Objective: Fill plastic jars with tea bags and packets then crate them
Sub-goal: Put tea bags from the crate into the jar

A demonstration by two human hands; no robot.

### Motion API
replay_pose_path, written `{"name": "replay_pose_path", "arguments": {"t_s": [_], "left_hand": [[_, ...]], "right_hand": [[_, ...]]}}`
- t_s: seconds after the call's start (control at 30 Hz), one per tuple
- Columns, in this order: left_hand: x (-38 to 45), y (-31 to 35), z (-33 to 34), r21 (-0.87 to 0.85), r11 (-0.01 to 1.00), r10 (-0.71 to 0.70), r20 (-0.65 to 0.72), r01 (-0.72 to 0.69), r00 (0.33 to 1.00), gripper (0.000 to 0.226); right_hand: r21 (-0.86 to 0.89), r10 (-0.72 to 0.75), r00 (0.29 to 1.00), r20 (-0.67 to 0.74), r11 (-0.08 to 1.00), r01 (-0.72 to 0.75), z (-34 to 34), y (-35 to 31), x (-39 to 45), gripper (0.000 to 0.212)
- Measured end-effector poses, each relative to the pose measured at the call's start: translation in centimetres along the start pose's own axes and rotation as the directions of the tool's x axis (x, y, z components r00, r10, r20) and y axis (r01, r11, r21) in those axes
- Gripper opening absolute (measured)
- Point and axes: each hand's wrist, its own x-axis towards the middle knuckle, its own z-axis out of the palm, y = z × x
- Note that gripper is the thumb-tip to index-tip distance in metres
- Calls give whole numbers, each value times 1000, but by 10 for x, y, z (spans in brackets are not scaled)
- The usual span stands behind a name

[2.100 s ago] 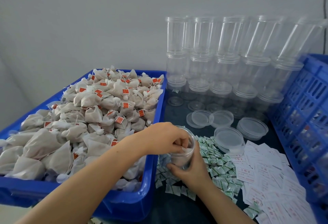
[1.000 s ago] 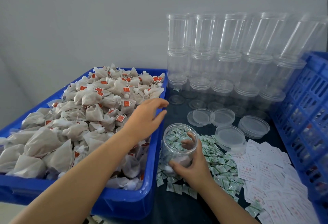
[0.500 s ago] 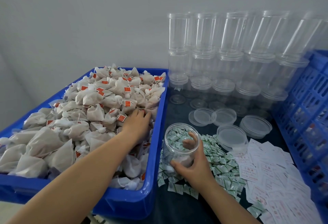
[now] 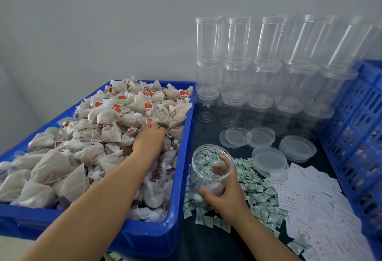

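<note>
We see the clear round plastic jar (image 4: 208,173) at lower centre of the frame, standing on the dark tabletop (image 4: 208,134) amid the scattered small green-and-white packets (image 4: 256,192), its long axis close to upright but tipped slightly toward the upper left, its open mouth facing up. One tea bag lies at its bottom, as far as we can tell. Our right hand (image 4: 225,195) wraps the jar's lower right wall, thumb curled across the front and fingertips showing through the clear plastic. Our left hand (image 4: 149,141) reaches to the centre of the frame, palm down on the heap of beige mesh tea bags with orange-red tags (image 4: 115,128); its fingertips are buried among the bags, so we cannot tell whether they pinch one. That heap, far too many to count, fills the large blue plastic tray (image 4: 187,157) across the left half. Just right of the jar we count four clear round lids (image 4: 268,158) lying flat, a fifth possibly tucked under the leftmost. Behind them, at upper right, empty clear jars (image 4: 237,41) stand stacked in rows of about five across. White printed paper slips (image 4: 310,203) spread at lower right, beside one blue slatted plastic crate (image 4: 357,128) along the right edge.
</note>
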Motion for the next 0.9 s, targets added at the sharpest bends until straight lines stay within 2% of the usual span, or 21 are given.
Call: {"name": "replay_pose_path", "arguments": {"t_s": [0.27,0.4,0.5,0.7,0.8,0.9], "left_hand": [[-1,-5,-4,47,998,-29,-92,33,995,22],[-1,-2,-14,-96,995,-51,-196,32,979,22],[-6,4,-26,-289,957,-77,-276,-7,958,24],[-22,13,-48,-628,774,-142,-301,-84,943,9],[-26,15,-54,-792,588,-154,-309,-165,939,14],[-29,19,-60,-867,404,-172,-386,-293,906,16]], "right_hand": [[-4,10,1000,-1,1000,-10,-1,-1,-1,84],[5,15,1000,1,1000,-15,-2,-4,0,85],[26,28,1000,9,999,-28,-3,-4,-1,89],[42,41,999,11,998,-42,-2,-4,0,90],[48,47,999,11,998,-47,-2,-4,0,90],[45,50,999,8,998,-51,-2,-3,0,91]]}}
